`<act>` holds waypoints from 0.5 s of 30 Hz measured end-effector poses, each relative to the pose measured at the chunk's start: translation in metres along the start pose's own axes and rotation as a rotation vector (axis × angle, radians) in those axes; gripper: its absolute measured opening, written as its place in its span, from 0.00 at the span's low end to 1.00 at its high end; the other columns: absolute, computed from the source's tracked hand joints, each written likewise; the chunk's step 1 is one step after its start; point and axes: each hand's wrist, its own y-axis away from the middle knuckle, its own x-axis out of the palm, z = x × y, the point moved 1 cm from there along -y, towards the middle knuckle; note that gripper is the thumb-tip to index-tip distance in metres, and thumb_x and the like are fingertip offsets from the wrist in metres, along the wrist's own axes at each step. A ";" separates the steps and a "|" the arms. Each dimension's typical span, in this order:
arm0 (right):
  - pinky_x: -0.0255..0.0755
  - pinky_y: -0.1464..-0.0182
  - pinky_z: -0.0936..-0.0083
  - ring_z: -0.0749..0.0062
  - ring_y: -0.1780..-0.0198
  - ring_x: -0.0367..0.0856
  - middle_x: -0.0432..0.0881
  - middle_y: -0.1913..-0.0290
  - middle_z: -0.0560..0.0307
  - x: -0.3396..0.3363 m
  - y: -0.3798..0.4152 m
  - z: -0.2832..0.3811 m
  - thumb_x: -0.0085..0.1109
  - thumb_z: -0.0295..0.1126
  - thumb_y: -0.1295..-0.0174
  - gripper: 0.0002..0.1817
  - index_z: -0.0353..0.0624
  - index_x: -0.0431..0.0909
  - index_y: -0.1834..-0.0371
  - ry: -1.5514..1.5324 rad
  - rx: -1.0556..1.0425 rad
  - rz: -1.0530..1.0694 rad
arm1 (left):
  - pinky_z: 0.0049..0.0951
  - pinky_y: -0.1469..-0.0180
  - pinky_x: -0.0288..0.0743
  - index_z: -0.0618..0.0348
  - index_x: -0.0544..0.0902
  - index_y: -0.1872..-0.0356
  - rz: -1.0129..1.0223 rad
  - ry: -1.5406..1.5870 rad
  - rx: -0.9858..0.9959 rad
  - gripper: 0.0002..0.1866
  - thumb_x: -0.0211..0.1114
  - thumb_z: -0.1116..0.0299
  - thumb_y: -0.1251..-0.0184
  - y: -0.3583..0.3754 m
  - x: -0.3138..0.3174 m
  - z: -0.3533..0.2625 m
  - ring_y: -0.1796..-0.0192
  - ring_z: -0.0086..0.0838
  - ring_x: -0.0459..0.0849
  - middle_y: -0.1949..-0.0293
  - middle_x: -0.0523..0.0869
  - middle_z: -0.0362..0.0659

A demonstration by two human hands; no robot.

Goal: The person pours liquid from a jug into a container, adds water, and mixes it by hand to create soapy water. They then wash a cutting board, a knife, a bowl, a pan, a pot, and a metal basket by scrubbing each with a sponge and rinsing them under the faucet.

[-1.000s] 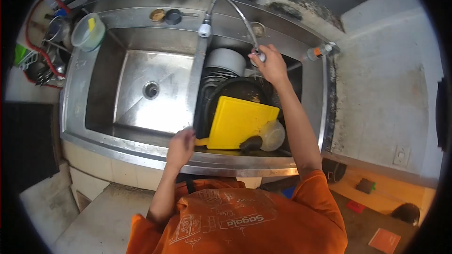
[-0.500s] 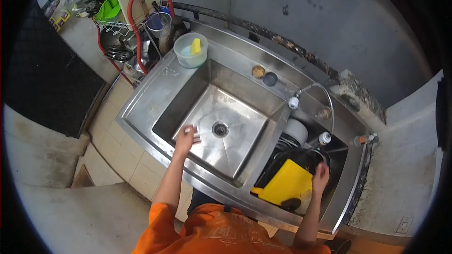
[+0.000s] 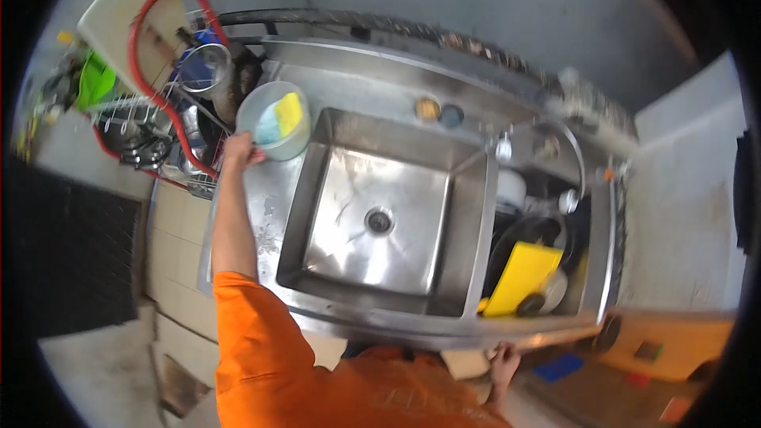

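Note:
My left hand [image 3: 242,150] is at the near left side of a translucent plastic tub [image 3: 295,143], its fingers bent against the wall and partly hidden. Inside the tub are a yellow sponge [image 3: 288,113] and something pale blue. The tub stands on the steel ledge left of the large sink basin [image 3: 333,246]. My right hand [image 3: 502,358] hangs just off the sink's front edge, fingers loosely curled and apart, with nothing visible in it.
The smaller right basin holds a yellow board [image 3: 525,276], a black pan [image 3: 507,250] and a white pot [image 3: 510,188]. A flexible faucet [image 3: 503,147] arches behind. Left of the tub stands a red-framed dish rack [image 3: 141,40] with a white cutting board [image 3: 119,16].
My left hand has moved from above the large basin to the tub. The right hand has drawn back from the small basin to the front edge. The view has turned left.

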 end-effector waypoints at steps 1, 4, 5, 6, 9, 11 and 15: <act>0.66 0.73 0.81 0.83 0.75 0.70 0.75 0.78 0.61 0.005 0.004 -0.015 0.51 0.31 0.33 0.11 0.36 0.74 0.71 0.019 -0.019 -0.028 | 0.35 0.79 0.83 0.73 0.76 0.63 -0.003 -0.065 0.021 0.18 0.53 0.61 0.36 0.002 -0.019 0.002 0.80 0.35 0.83 0.75 0.81 0.52; 0.68 0.70 0.79 0.80 0.74 0.72 0.77 0.76 0.57 0.003 0.030 -0.016 0.51 0.30 0.34 0.10 0.34 0.75 0.70 0.040 0.165 -0.042 | 0.30 0.78 0.79 0.62 0.75 0.69 0.064 -0.632 0.186 0.14 0.52 0.59 0.35 -0.016 -0.091 0.037 0.82 0.28 0.77 0.80 0.76 0.42; 0.69 0.68 0.78 0.77 0.72 0.73 0.78 0.75 0.57 0.012 0.039 -0.030 0.51 0.29 0.34 0.09 0.33 0.76 0.66 0.024 0.136 -0.110 | 0.28 0.75 0.79 0.59 0.74 0.69 0.155 -0.964 0.407 0.13 0.51 0.59 0.33 -0.023 -0.113 0.052 0.82 0.25 0.74 0.79 0.75 0.39; 0.70 0.66 0.77 0.76 0.71 0.75 0.78 0.74 0.57 0.018 0.049 -0.049 0.51 0.29 0.35 0.09 0.33 0.77 0.63 0.002 0.289 -0.092 | 0.26 0.74 0.77 0.58 0.75 0.66 0.234 -0.293 0.008 0.13 0.51 0.59 0.32 -0.012 -0.130 0.065 0.80 0.24 0.72 0.77 0.75 0.38; 0.73 0.61 0.73 0.69 0.66 0.80 0.83 0.69 0.46 0.033 0.094 -0.093 0.53 0.29 0.38 0.10 0.33 0.79 0.60 0.243 0.429 -0.165 | 0.21 0.67 0.74 0.55 0.73 0.44 0.468 -0.095 -0.157 0.23 0.56 0.51 0.32 -0.008 -0.149 0.073 0.63 0.22 0.79 0.58 0.81 0.38; 0.74 0.60 0.69 0.62 0.65 0.82 0.83 0.68 0.42 0.040 0.122 -0.102 0.56 0.33 0.41 0.13 0.32 0.79 0.62 0.073 0.557 -0.184 | 0.22 0.64 0.72 0.55 0.77 0.50 0.261 0.040 -0.131 0.22 0.61 0.49 0.36 -0.021 -0.157 0.089 0.62 0.22 0.77 0.61 0.80 0.36; 0.74 0.59 0.67 0.56 0.65 0.82 0.83 0.68 0.42 0.067 0.192 -0.163 0.57 0.38 0.43 0.16 0.33 0.80 0.64 0.010 0.855 -0.065 | 0.38 0.55 0.73 0.60 0.74 0.46 -0.093 -0.340 0.116 0.25 0.59 0.51 0.35 0.071 -0.091 0.055 0.54 0.37 0.79 0.53 0.80 0.47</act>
